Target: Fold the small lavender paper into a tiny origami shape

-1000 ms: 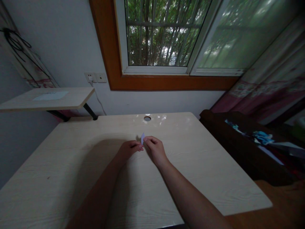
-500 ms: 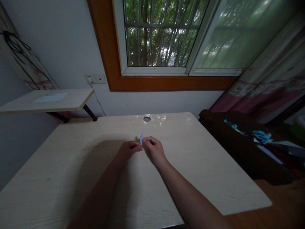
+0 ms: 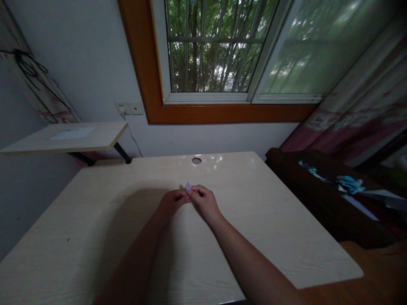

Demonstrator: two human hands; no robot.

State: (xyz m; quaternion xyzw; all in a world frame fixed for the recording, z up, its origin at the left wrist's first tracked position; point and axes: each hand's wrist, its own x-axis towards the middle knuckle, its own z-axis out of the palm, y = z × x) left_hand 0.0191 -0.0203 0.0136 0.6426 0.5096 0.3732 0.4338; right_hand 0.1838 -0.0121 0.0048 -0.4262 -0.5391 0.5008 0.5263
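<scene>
A small piece of folded lilac paper (image 3: 188, 186) stands up between my fingertips, over the middle of the pale wooden table (image 3: 267, 220). My left hand (image 3: 173, 201) pinches its lower left side, fingers closed. From the right, my right hand (image 3: 205, 201) grips it between thumb and forefinger. The fingertips of both hands meet at the paper. Its lower part is hidden behind them, and only a pointed tip shows above.
Beyond my hands the tabletop has a round cable hole (image 3: 196, 161). A raised shelf (image 3: 108, 137) with a paper sheet (image 3: 72, 133) stands at the back left. To the right is a dark brown seat (image 3: 305, 190) with blue cloth (image 3: 349, 184). A window is ahead.
The paper has turned and now shows a pointed tip. My right thumb has come in closer to the left fingertips. The view has shifted slightly.
</scene>
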